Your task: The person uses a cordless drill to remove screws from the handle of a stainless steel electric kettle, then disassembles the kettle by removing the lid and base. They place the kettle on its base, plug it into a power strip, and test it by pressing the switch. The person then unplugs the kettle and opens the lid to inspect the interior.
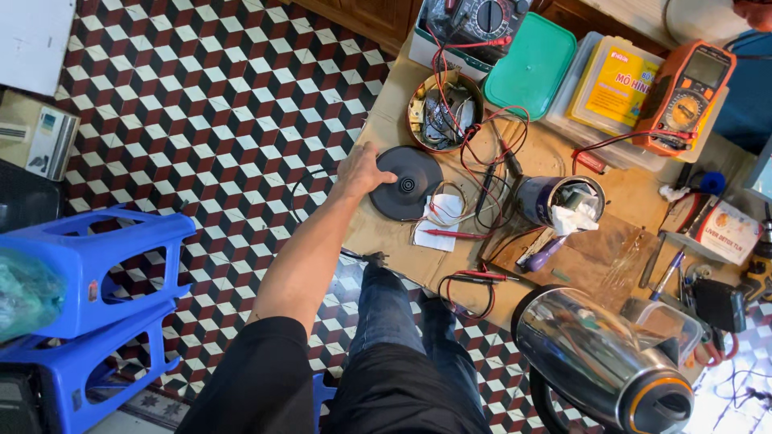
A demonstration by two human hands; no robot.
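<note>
The desk [386, 233], covered in brown paper, stretches ahead and to the right over a patterned tile floor [217, 104]. A steel electric kettle [599, 354] lies tipped on its side at the near right corner, its long axis running from upper left to lower right, base ring toward the camera. The black round kettle base [408, 183] sits flat near the desk's left edge, well apart from the kettle, up and to the left of it. The left hand [362, 170] reaches forward and rests on the base's left rim, fingers curled narrowly around its edge. The right hand is out of view, so its state cannot be told. Red probe leads [474, 145] trail beside the base.
</note>
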